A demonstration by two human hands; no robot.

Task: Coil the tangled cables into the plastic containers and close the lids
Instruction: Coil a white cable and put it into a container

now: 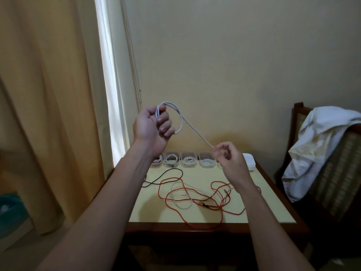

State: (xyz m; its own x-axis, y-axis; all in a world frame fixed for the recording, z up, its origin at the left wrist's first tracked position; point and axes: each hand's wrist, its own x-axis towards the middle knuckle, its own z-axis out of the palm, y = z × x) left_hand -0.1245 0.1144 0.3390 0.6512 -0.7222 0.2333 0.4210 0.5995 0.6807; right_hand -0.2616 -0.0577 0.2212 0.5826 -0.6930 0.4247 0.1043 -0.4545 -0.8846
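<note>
Fingers [163, 122] of the left hand [151, 126] are curled round a small bundle of loops of a white cable [181, 122], raised well above the counter [273, 208]. From that bundle one straight length is stretched down and to the right, where its end is pinched between the thumb and fingertips of the right hand [229, 156]. Coiling of this cable is judged nearly finished, since only that short length remains unwound.

Beyond and below the fingers, a row of clear plastic containers [188, 160] is lined along the counter's far edge. Four are seen to hold coiled cables, and a further one is partly hidden behind the right hand. Whether their lids are on cannot be told.

Below the fingers, nearer the person, an orange cable [195, 223], a second white cable [182, 208] and a black cable [166, 172] are sprawled in a tangle. Roughly half the work is judged done: one cable to be stowed, three to be coiled, lids to be closed.
</note>
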